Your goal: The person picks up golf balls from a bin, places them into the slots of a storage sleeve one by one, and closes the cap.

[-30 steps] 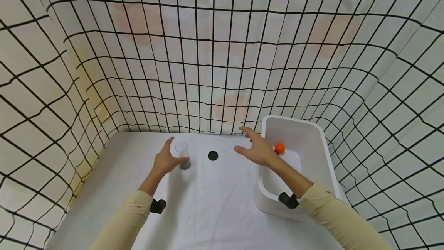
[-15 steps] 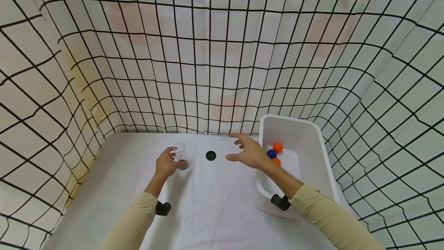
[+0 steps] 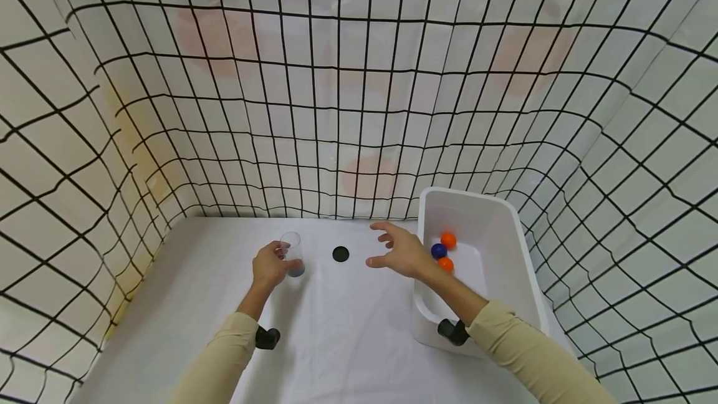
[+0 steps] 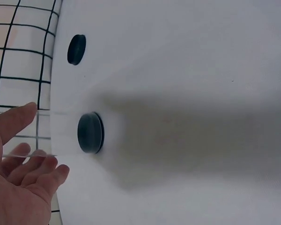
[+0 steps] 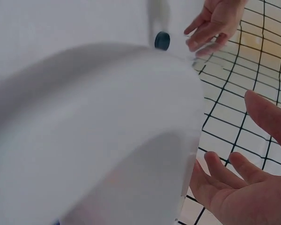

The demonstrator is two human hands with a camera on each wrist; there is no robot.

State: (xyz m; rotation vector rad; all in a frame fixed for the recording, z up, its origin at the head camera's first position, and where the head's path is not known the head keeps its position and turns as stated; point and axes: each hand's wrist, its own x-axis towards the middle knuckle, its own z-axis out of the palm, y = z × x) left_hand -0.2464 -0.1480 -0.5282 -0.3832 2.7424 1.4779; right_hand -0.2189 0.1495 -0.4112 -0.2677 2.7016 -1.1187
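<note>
My left hand [image 3: 269, 265] grips a tall clear cup [image 3: 290, 243] on the left part of the table, thumb on one side and fingers on the other. The cup is upright over a dark round disc [image 4: 90, 132], and its see-through wall is faint in the left wrist view. A second dark disc [image 3: 340, 254] lies flat on the cloth to the right of the cup. My right hand [image 3: 405, 253] hovers by the left rim of a white bin [image 3: 507, 254], fingers spread and loosely bent, holding nothing.
Inside the bin lie two orange balls [image 3: 448, 240] and a blue ball [image 3: 439, 251]. A black wire grid [image 3: 353, 142] encloses the back and sides. White cloth [image 3: 348, 341] covers the table.
My left hand has closed around the clear cup. My right hand has shifted slightly left and down, bringing the blue ball and second orange ball into full view.
</note>
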